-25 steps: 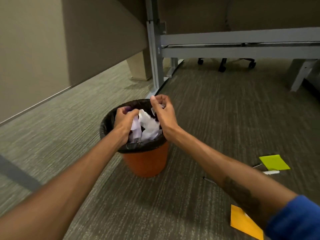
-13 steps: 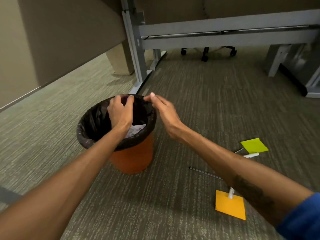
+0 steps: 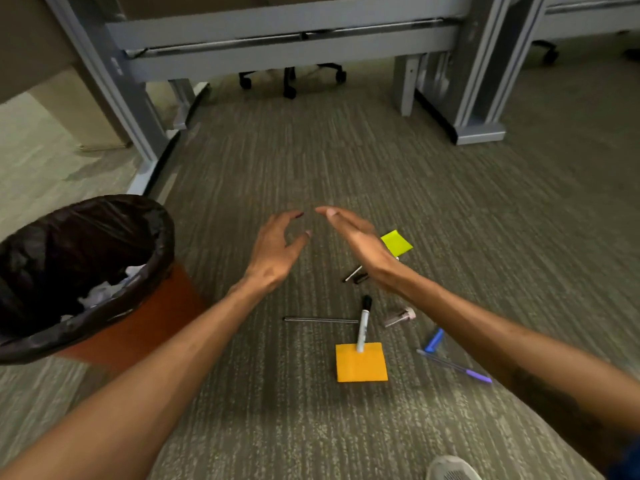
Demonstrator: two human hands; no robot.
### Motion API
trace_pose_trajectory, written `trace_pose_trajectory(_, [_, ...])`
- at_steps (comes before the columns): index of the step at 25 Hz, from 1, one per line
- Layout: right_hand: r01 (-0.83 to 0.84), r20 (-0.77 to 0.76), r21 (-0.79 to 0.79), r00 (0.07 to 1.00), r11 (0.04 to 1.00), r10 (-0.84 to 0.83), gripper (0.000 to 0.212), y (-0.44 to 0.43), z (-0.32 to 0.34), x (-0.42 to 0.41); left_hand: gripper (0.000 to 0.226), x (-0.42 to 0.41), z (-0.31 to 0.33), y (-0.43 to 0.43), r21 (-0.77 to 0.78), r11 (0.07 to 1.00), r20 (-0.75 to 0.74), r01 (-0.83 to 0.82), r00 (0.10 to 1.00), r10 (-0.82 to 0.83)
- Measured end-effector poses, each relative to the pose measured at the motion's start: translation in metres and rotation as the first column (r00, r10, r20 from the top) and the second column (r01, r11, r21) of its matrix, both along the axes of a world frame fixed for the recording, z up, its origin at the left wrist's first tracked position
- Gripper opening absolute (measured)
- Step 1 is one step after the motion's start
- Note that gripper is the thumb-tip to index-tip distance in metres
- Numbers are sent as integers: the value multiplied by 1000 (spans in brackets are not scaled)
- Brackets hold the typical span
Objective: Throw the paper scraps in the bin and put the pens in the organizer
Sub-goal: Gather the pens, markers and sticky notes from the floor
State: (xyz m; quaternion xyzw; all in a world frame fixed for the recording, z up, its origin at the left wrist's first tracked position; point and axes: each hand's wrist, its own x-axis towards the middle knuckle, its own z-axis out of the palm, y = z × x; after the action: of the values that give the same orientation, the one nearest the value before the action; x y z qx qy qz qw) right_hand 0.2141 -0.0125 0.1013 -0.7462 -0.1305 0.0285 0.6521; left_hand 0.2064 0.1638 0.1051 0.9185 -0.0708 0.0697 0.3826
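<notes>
An orange bin [image 3: 149, 320] with a black liner stands at the left, with crumpled white paper scraps [image 3: 104, 292] inside. My left hand [image 3: 273, 251] and my right hand [image 3: 360, 244] hover open and empty above the carpet, right of the bin. Below them lie an orange sticky note [image 3: 361, 363], a white marker [image 3: 363, 323] with a black cap, a thin black pen [image 3: 320, 319], a purple pen [image 3: 457, 367], a blue cap [image 3: 434, 340] and a pinkish piece [image 3: 400, 317]. A yellow-green sticky note [image 3: 397, 242] lies partly behind my right hand. No organizer is visible.
Grey desk frames and legs [image 3: 474, 81] span the back, with chair casters [image 3: 289, 77] behind them. A partition base [image 3: 149, 157] runs diagonally at the left. A white mesh object [image 3: 450, 469] shows at the bottom edge. Open carpet lies ahead of my hands.
Both hands have let go of the paper scraps and left the bin, moving right over the pens. The view has swung right, so the bin now sits at the left.
</notes>
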Motion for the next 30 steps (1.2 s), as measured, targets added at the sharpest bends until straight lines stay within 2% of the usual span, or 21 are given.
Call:
trace_pose_trajectory(3, [89,-42,-12,995,996,-89,31,-50,-18,-11,43,-1,-31,-41,-18,999,-125,37,991,-39])
trace_pose_trajectory(8, [237,-94,-77,965,969,-243,29,-120,-49,-32,40,-5,-82,-90,-27,1000,-270,-9,963,2])
trace_pose_trajectory(12, [278,-122,-150,947,949,-297,24,-154,-74,-43,28,-10,-111,-110,34,998,-337,-54,939,62])
trace_pose_trajectory(18, [265,-139,-337,935,904,-326,20,-173,-112,-35,38,-9,-135,-127,82,995,-414,-55,906,84])
trace_pose_trajectory(21, [215,-59,-484,959,848,-277,24,-173,-127,-23,37,-8,-145,-129,167,984,-440,-69,887,137])
trace_pose_trajectory(24, [164,37,-626,983,763,-181,32,-165,-142,-6,41,-6,-150,-131,185,979,-453,-83,877,159])
trace_pose_trajectory(28, [141,161,-749,987,647,-29,52,-146,-158,18,56,3,-150,-134,242,964,-452,-108,867,211])
trace_pose_trajectory(30, [94,162,-797,985,597,62,58,-136,-164,32,66,5,-152,-136,296,952,-471,-74,856,213])
